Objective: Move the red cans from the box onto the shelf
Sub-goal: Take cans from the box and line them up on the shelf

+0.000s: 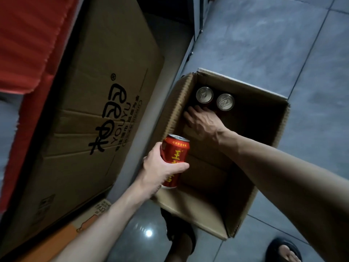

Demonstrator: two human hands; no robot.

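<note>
From the head camera, the person's left hand [160, 168] holds a red metal can with yellow writing [174, 160]. The can is nearly upright, its long way running up and down, and its silver top leans a little up and to the right. The fingers [180, 166] wrap around the middle of the can, with the thumb across the front. The can hangs just over the near left edge of an open brown cardboard box [264, 133] that sits on the grey tiled floor [264, 44].

The right hand [201, 121] reaches down deep into the box, arm stretched out long, palm down. Its fingers are spread and bent downward; it is too dark to tell if they hold anything. Just past the fingertips stand two more cans, upright, with only their round silver tops showing: the left silver-topped can [204, 94] and the right silver-topped can [225, 102], side by side in the far corner.

A big brown carton with black letters [90, 110] lies to the left of the box.
</note>
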